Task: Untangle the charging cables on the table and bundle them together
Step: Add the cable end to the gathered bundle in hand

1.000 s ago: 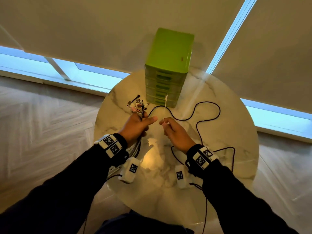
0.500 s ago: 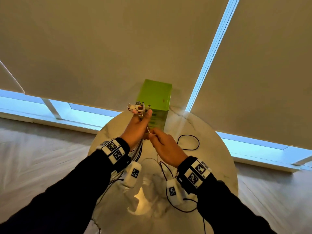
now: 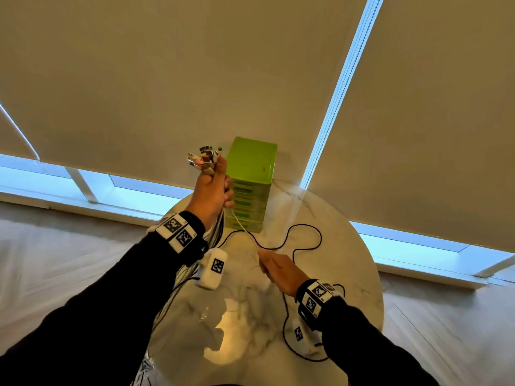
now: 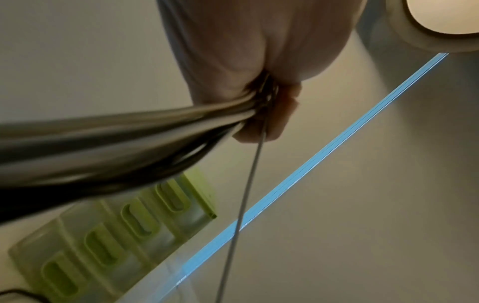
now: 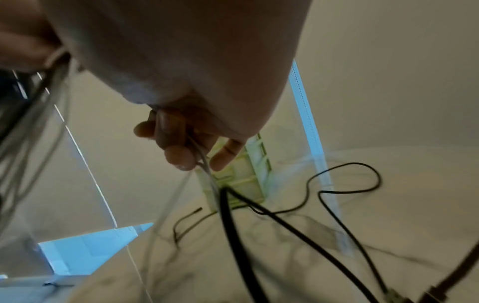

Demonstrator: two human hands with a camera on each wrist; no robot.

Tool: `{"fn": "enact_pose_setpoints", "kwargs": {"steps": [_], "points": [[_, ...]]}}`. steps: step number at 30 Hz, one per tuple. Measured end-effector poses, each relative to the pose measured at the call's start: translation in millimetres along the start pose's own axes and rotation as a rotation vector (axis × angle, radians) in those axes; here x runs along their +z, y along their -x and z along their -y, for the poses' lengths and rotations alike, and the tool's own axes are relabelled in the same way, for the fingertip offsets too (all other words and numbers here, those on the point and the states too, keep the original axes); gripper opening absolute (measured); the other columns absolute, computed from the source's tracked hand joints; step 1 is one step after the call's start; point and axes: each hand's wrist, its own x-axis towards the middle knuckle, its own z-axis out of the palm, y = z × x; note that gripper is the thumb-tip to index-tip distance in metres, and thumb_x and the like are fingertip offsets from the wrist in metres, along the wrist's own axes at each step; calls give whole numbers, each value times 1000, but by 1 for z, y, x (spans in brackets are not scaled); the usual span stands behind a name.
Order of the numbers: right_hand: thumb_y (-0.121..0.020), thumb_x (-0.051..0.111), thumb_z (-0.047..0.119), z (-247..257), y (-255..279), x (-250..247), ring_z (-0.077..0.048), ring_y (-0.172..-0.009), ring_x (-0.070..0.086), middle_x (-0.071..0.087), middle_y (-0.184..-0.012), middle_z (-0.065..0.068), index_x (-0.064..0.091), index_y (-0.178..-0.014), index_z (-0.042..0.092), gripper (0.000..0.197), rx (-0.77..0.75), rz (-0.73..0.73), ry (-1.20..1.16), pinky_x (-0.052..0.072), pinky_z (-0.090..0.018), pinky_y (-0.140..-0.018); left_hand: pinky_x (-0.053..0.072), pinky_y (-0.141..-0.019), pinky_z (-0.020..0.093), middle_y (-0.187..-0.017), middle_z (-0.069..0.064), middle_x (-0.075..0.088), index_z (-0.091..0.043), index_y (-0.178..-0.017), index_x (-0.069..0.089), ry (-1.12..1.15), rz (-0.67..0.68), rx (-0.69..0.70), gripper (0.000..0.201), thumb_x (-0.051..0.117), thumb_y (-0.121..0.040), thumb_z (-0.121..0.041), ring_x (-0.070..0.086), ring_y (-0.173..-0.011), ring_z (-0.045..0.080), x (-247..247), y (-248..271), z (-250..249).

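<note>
My left hand (image 3: 213, 188) is raised above the round marble table (image 3: 348, 263) and grips a bundle of cables (image 4: 124, 133), their plugs (image 3: 204, 160) fanning out above the fist. The bundle's strands (image 3: 167, 296) hang down past my left wrist. One thin white cable (image 3: 243, 228) runs taut from the left fist down to my right hand (image 3: 274, 267), which pinches it between thumb and fingers (image 5: 178, 157). A black cable (image 3: 301, 240) lies in loose loops on the table beyond and under my right hand.
A green stack of small drawers (image 3: 250, 185) stands at the table's far edge, just right of my left hand. Roller blinds (image 3: 195, 65) cover the windows behind it. Wooden floor (image 3: 55, 260) surrounds the table.
My left hand has risen with the plug bundle. My right hand has slid down and back along the white cable, drawing it taut. The head view has tilted upward.
</note>
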Motion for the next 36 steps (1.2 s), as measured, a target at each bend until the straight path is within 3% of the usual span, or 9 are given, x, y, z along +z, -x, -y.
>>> {"fn": "enact_pose_setpoints", "kwargs": {"steps": [5, 9, 14, 20, 23, 27, 30, 31, 36], "points": [[-106, 25, 54, -37, 12, -4, -19, -72, 52, 56, -74, 0, 48, -71, 25, 51, 178, 145, 195, 43, -34, -82, 25, -43, 21, -63, -7, 34, -25, -74, 39, 7, -74, 74, 41, 49, -94, -59, 27, -49, 7, -20, -9, -27], [-105, 28, 51, -50, -1, -13, -22, -75, 68, 67, -68, -1, 56, -76, 26, 48, 219, 34, 176, 51, -38, -84, 24, -43, 20, -62, -7, 32, -24, -78, 39, -58, -2, 41, 34, 48, -102, -46, 27, -50, 7, -23, -4, -20], [-106, 38, 36, -14, -28, -30, -9, -66, 68, 69, -61, -6, 62, -90, 19, 33, 74, -78, -16, 45, -26, -71, 24, -46, 23, -62, -5, 28, -25, -78, 44, -242, 133, -72, 30, 47, -105, -38, 28, -51, 8, -9, 16, 32], [-105, 44, 39, 22, -37, -42, -13, -71, 71, 65, -58, 0, 64, -90, 21, 31, -55, -98, -57, 51, -27, -76, 23, -50, 30, -59, -7, 28, -31, -85, 56, -349, 209, -98, 22, 48, -106, -35, 26, -52, 13, 3, 29, 70], [-105, 45, 37, 38, -33, -40, -10, -68, 66, 66, -67, 1, 65, -93, 23, 28, -158, -118, -3, 49, -22, -70, 29, -51, 29, -58, -11, 38, -39, -90, 62, -395, 214, -87, 19, 50, -104, -41, 35, -53, 11, 7, 30, 73], [-107, 45, 28, 56, -23, -32, -11, -68, 63, 67, -75, 0, 62, -96, 23, 21, -255, -82, 0, 49, -23, -69, 41, -55, 24, -56, -12, 58, -31, -96, 59, -418, 195, -20, 17, 48, -105, -41, 55, -54, 5, 13, 28, 70], [-106, 44, 30, 59, -22, -31, -13, -76, 66, 69, -76, -3, 59, -87, 26, 25, -226, -6, 10, 50, -25, -78, 51, -63, 39, -67, -2, 65, -46, -100, 60, -460, 175, 23, 15, 48, -100, -56, 63, -62, 23, 8, 23, 78], [-106, 44, 33, 55, -23, -31, -12, -78, 66, 70, -76, -1, 58, -84, 28, 27, -197, 51, 44, 50, -26, -81, 50, -66, 42, -70, -3, 65, -50, -96, 60, -477, 140, 26, 15, 48, -98, -58, 61, -64, 23, 6, 21, 77], [-105, 43, 39, 3, -20, -16, -15, -84, 63, 69, -85, 6, 60, -89, 21, 30, 17, 395, 338, 48, -34, -85, 36, -52, 30, -67, -7, 58, -29, -91, 57, -295, -76, 26, 22, 50, -103, -45, 43, -54, 10, -8, 8, 52]]}}
